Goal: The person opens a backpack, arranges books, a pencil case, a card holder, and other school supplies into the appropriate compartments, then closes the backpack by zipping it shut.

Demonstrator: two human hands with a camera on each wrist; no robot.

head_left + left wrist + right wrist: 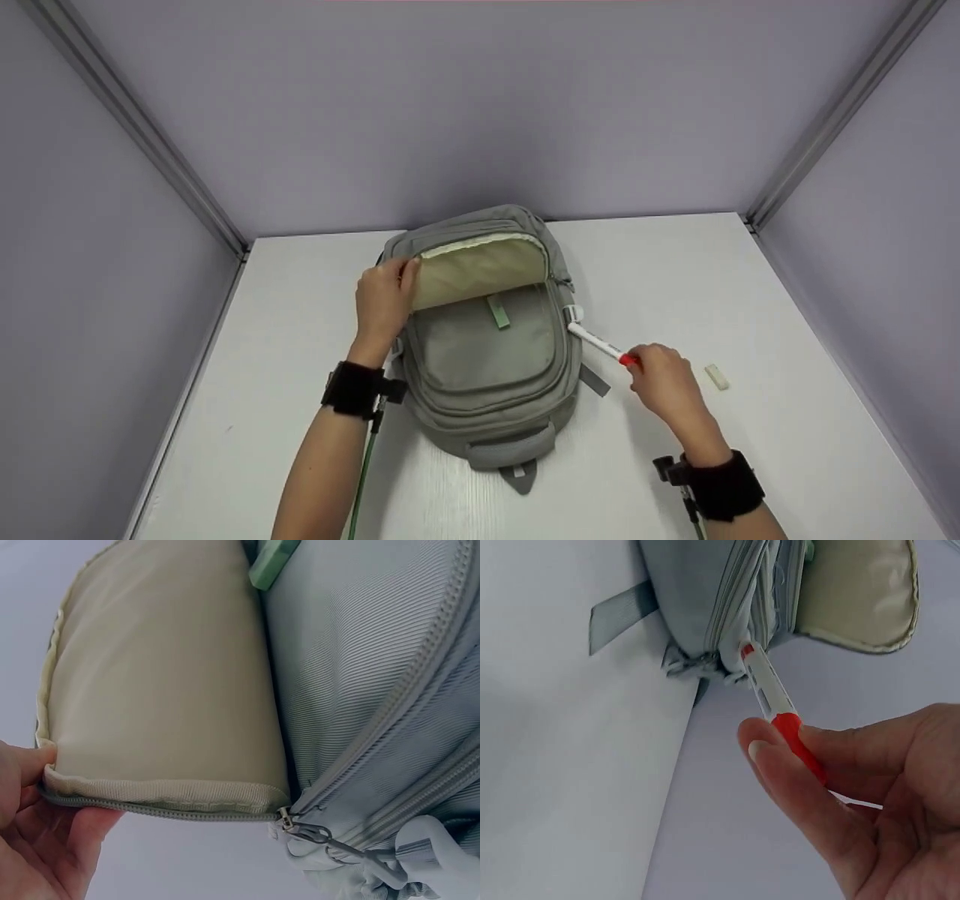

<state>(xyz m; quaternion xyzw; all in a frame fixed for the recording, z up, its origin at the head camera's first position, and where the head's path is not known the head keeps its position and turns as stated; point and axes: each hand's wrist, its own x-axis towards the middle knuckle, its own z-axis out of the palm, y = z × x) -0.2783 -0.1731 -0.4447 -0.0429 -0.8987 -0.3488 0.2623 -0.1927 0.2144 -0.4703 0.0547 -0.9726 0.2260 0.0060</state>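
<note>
A grey-green backpack lies on the table with its front pocket unzipped. My left hand pinches the corner of the pocket flap, folding it back so the beige lining shows; in the left wrist view the thumb and fingers grip its zippered edge. A white marker with a red cap is in my right hand, pinched at the red end between thumb and fingers. The marker's white end points at the bag's right side and overlaps its edge in the head view. A green tag hangs below the flap.
A small whitish eraser-like block lies on the white table, right of my right hand. Grey straps stick out from the bag's side and bottom. Pale panels enclose the table at the back and sides.
</note>
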